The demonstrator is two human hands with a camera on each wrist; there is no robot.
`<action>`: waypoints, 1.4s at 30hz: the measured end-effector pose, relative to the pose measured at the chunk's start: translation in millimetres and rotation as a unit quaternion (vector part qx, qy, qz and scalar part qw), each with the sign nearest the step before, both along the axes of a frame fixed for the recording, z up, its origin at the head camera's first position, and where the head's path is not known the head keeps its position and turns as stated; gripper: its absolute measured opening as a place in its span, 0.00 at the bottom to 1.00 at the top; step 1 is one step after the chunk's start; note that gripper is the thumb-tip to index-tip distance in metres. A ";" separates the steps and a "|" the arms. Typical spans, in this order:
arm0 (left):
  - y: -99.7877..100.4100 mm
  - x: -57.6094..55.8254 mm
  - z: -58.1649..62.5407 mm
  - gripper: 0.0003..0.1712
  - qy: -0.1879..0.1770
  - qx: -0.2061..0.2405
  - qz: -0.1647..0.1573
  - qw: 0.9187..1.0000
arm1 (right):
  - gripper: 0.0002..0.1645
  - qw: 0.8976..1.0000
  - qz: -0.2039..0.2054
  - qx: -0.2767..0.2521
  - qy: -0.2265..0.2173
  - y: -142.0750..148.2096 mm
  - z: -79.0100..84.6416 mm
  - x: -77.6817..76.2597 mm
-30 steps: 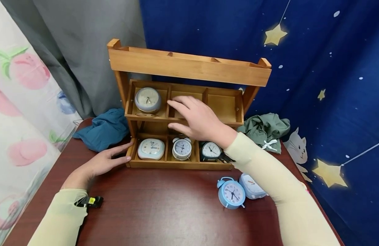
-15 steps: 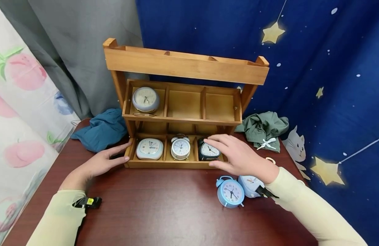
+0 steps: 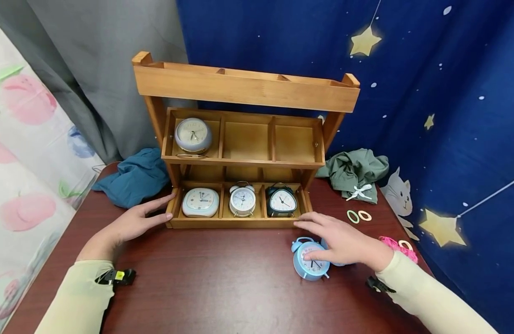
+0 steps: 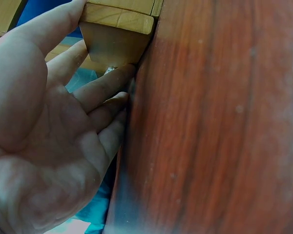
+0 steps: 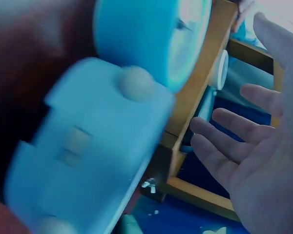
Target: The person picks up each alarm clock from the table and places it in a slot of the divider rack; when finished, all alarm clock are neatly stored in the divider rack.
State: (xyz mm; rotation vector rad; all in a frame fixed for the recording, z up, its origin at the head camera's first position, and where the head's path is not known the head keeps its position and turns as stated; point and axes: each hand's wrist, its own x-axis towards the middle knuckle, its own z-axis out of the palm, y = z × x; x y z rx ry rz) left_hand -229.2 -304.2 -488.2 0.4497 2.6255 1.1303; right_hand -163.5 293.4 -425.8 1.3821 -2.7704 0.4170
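My left hand (image 3: 129, 227) rests its straight fingers against the lower left end of a wooden tiered shelf (image 3: 244, 90); the left wrist view shows its palm holding nothing. With fingers extended, my right hand (image 3: 344, 239) hovers over a blue twin-bell alarm clock (image 3: 312, 270) and a second pale blue clock (image 5: 93, 141), which the hand mostly hides in the head view. Whether the thumb touches the twin-bell clock, I cannot tell. On the bottom tier sit a white rounded clock (image 3: 200, 202), a white twin-bell clock (image 3: 242, 200) and a dark green-black clock (image 3: 282, 200).
A round lavender clock (image 3: 193, 135) stands in the middle tier's left compartment. Teal cloth (image 3: 133, 178) lies left of the shelf, green cloth (image 3: 355, 171) right of it. Small rings (image 3: 353, 216) and a pink item (image 3: 396, 248) lie by the table's right edge.
My right hand has moved from in front of the middle tier down and right, past the dark clock, to the blue clocks. My left hand has stayed against the shelf.
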 end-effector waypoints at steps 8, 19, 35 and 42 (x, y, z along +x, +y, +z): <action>0.0 0.9 0.0 0.45 -0.002 0.003 0.000 1.000 | 0.53 0.994 -0.034 0.061 -0.082 10.0 -15.6 13.7; 1.6 0.0 1.3 0.46 -0.002 -0.003 0.005 1.000 | 0.63 0.992 -0.035 0.075 -0.098 12.0 -23.1 17.3; 0.1 1.5 -0.5 0.45 0.000 -0.003 0.003 1.000 | 0.60 1.000 -0.014 0.000 0.018 -7.0 -6.6 10.6; 0.8 1.2 0.2 0.45 -0.002 0.000 0.001 1.000 | 0.59 0.991 0.018 -0.077 0.110 -34.1 39.3 -6.5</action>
